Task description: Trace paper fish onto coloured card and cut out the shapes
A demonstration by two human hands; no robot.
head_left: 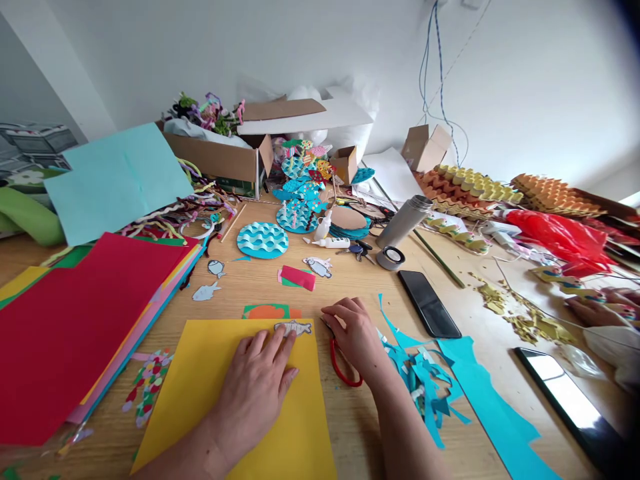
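My left hand (pixel 263 373) lies flat with fingers stretched out on a sheet of yellow paper (pixel 200 373). Its fingertips touch a small paper fish cutout (pixel 299 327) near the sheet's top right corner. Just right of the sheet, my right hand (pixel 354 331) has its fingers closed around a pair of scissors with red handles (pixel 345 379); the blades are mostly hidden beneath the fingers. Green and orange paper pieces (pixel 270 311) stick out behind the yellow sheet. Farther back lie more fish cutouts (pixel 206 291) and a red paper strip (pixel 299 277).
Stacked coloured paper (pixel 90 320) lies left. Blue scraps (pixel 425 380), a black phone (pixel 429 303) and another phone (pixel 565 400) are right. Behind stand a steel flask (pixel 404 221), a glue bottle (pixel 334 243) and a wavy blue disc (pixel 263 240). Another person's hand (pixel 595 310) shows far right.
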